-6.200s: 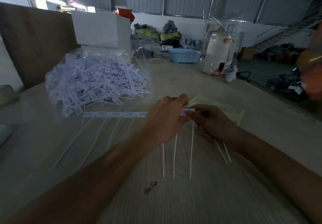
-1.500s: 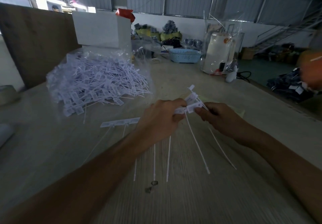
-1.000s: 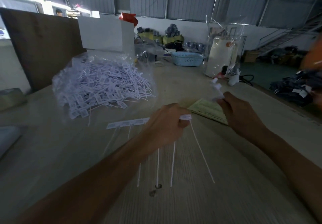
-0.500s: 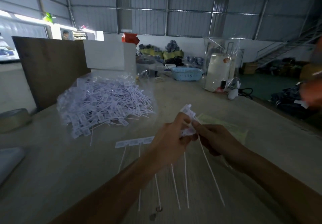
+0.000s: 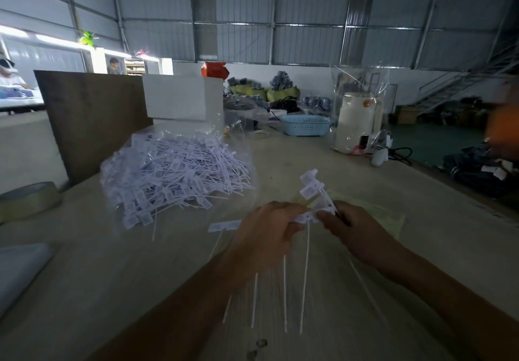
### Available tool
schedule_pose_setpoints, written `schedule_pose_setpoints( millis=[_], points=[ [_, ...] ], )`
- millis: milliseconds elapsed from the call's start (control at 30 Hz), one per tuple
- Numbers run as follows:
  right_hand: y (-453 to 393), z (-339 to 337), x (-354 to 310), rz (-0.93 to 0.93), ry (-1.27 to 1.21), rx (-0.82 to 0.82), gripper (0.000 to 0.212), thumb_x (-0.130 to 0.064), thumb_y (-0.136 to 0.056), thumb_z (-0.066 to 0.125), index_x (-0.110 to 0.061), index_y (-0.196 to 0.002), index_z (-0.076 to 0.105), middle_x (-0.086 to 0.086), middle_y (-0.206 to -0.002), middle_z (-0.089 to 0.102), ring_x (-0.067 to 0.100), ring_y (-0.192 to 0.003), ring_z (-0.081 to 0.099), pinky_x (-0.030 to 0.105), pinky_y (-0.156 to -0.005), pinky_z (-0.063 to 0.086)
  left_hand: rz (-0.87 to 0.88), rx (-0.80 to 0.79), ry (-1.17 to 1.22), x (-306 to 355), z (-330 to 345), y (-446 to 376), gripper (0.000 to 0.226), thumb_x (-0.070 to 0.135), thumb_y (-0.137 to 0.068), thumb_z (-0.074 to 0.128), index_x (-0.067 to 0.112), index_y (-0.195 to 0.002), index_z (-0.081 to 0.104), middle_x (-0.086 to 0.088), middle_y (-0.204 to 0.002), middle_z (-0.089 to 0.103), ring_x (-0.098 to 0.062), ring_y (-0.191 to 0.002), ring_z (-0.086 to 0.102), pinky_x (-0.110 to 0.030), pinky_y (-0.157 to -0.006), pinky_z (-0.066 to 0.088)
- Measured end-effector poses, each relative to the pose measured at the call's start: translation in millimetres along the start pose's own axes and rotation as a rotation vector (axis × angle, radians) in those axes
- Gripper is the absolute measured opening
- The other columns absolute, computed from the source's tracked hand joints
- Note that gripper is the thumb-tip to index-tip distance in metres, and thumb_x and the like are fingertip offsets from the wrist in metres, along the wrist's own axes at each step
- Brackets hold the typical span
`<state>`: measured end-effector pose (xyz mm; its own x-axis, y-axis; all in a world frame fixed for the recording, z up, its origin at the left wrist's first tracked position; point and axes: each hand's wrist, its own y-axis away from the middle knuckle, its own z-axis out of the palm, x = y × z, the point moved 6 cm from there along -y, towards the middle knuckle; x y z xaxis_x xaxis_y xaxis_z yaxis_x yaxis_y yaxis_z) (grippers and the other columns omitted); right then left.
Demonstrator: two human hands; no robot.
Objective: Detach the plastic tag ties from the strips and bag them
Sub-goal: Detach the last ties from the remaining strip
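- The strip (image 5: 224,225) of white plastic tag ties sits just above the desk (image 5: 309,147) near the middle of its near half, and its right end is pinched in the left hand (image 5: 265,237), fingers curled round it.
- A few tie tails (image 5: 284,296) hang off that strip below the left hand, pointing back toward the near edge. Two label heads poke out to the left of the knuckles.
- The right hand (image 5: 355,231) is right up against the left one, fingers closed on a little bunch of loose ties (image 5: 310,189) whose label heads fan up and away. One thin tail (image 5: 365,287) runs under that wrist.
- Thumb tips of both hands nearly meet at the strip's end. Can't tell if they actually touch.
- Toward the far left of the desk there's a clear plastic bag (image 5: 179,169) stuffed with a big pile of the same white ties, mouth facing the hands.
- A pale yellow-green sheet (image 5: 387,220) lies flat under and beyond the right hand.
- A roll of tape (image 5: 28,200) sits at the left edge, in front of a dark upright board (image 5: 92,119).
- Behind the bag there's a white box (image 5: 179,96). Further back are a light blue basket (image 5: 304,124) and a white jug in clear wrap (image 5: 355,119) toward the far right corner.
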<state>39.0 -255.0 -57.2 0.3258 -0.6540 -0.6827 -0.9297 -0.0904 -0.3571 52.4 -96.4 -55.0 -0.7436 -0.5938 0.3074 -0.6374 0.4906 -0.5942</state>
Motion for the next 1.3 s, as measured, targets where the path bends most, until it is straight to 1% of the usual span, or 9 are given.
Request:
schedule_pose_setpoints(
  millis=[67, 233, 467, 633, 767, 867, 933, 1200, 1300],
  points=[
    [-0.1, -3.9, -4.7, -0.092, 0.142, 0.046, 0.023, -0.027, -0.099, 0.055, -0.023, -0.076, 0.056, -0.009, -0.066, 0.053, 0.0, -0.059, 0.05, 0.018, -0.056, 0.033, 0.026, -0.022, -0.04, 2.5, 2.1, -0.3, 0.026, 0.023, -0.098, 0.056, 0.023, -0.123, 0.064, 0.001, -0.113, 0.069, -0.022, -0.103, 0.064, -0.04, -0.084, 0.05],
    [1.8, -4.2, -3.9, -0.178, 0.23, 0.064, 0.028, -0.029, -0.098, 0.056, -0.025, -0.072, 0.047, -0.011, -0.063, 0.048, -0.001, -0.058, 0.049, 0.019, -0.055, 0.032, 0.027, -0.042, -0.092, 3.7, 2.3, -0.6, 0.024, 0.026, -0.102, 0.049, 0.023, -0.121, 0.063, 0.0, -0.111, 0.069, -0.022, -0.099, 0.063, -0.039, -0.082, 0.05],
    [7.7, -2.5, -13.9, -0.242, 0.364, 0.019, 0.022, -0.046, -0.096, 0.046, -0.035, -0.077, 0.044, -0.017, -0.066, 0.05, -0.005, -0.06, 0.048, 0.015, -0.058, 0.034, -0.061, -0.072, 0.018, -4.7, 7.0, 1.2, 0.017, 0.012, -0.094, 0.054, 0.016, -0.092, 0.071, -0.002, -0.091, 0.071, -0.025, -0.083, 0.066, -0.039, -0.075, 0.053],
    [6.3, -8.2, -5.6, -0.182, 0.331, 0.023, 0.053, -0.061, -0.088, 0.026, -0.017, -0.091, 0.057, -0.003, -0.081, 0.06, 0.014, -0.074, 0.056, 0.032, -0.067, 0.04, -0.033, -0.061, 0.079, -0.3, 6.0, -1.1, 0.016, 0.024, -0.099, 0.051, 0.022, -0.102, 0.067, 0.004, -0.093, 0.067, -0.017, -0.084, 0.063, -0.04, -0.076, 0.051],
    [0.1, -7.3, 8.6, -0.126, 0.299, 0.027, 0.026, -0.046, -0.099, 0.037, -0.03, -0.081, 0.046, -0.011, -0.07, 0.053, 0.002, -0.062, 0.051, 0.02, -0.057, 0.035, 0.0, -0.056, 0.073, 5.1, 4.4, -0.2, 0.018, 0.032, -0.097, 0.053, 0.021, -0.104, 0.066, 0.003, -0.095, 0.067, -0.018, -0.087, 0.063, -0.038, -0.075, 0.051],
    [-7.1, -22.0, 23.8, -0.059, 0.338, 0.104, 0.012, -0.037, -0.103, 0.041, -0.028, -0.096, 0.044, -0.007, -0.07, 0.059, 0.006, -0.057, 0.055, 0.027, -0.052, 0.038, 0.019, -0.108, 0.031, 6.0, 7.0, 1.7, 0.023, 0.037, -0.094, 0.049, 0.021, -0.1, 0.064, 0.001, -0.092, 0.067, -0.02, -0.086, 0.062, -0.039, -0.075, 0.05],
    [-8.4, -36.7, 32.6, -0.03, 0.348, 0.152, 0.013, -0.039, -0.102, 0.041, -0.026, -0.103, 0.044, -0.001, -0.07, 0.063, 0.013, -0.056, 0.058, 0.032, -0.05, 0.043, 0.014, -0.102, 0.026, 5.4, 7.5, 2.3, 0.016, 0.034, -0.094, 0.054, 0.023, -0.099, 0.063, 0.001, -0.092, 0.067, -0.02, -0.086, 0.062, -0.04, -0.075, 0.05],
    [-11.1, -16.0, 21.6, 0.056, 0.127, 0.152, 0.039, -0.038, -0.099, 0.052, -0.017, -0.066, 0.055, -0.001, -0.06, 0.05, 0.013, -0.055, 0.048, 0.027, -0.053, 0.032, -0.047, 0.025, 0.011, 4.1, -0.2, 1.6, 0.012, 0.037, -0.088, 0.064, 0.031, -0.098, 0.064, 0.009, -0.09, 0.069, -0.012, -0.081, 0.061, -0.027, -0.067, 0.043],
    [-4.0, 4.8, 1.2, 0.024, 0.006, -0.012, 0.044, -0.054, -0.089, 0.047, -0.019, -0.069, 0.065, -0.007, -0.059, 0.056, 0.001, -0.052, 0.052, 0.023, -0.053, 0.036, -0.04, 0.082, 0.008, 8.9, -1.2, 1.1, 0.015, 0.039, -0.089, 0.063, 0.03, -0.101, 0.066, 0.005, -0.091, 0.071, -0.017, -0.084, 0.064, -0.029, -0.068, 0.045]
  ],
)
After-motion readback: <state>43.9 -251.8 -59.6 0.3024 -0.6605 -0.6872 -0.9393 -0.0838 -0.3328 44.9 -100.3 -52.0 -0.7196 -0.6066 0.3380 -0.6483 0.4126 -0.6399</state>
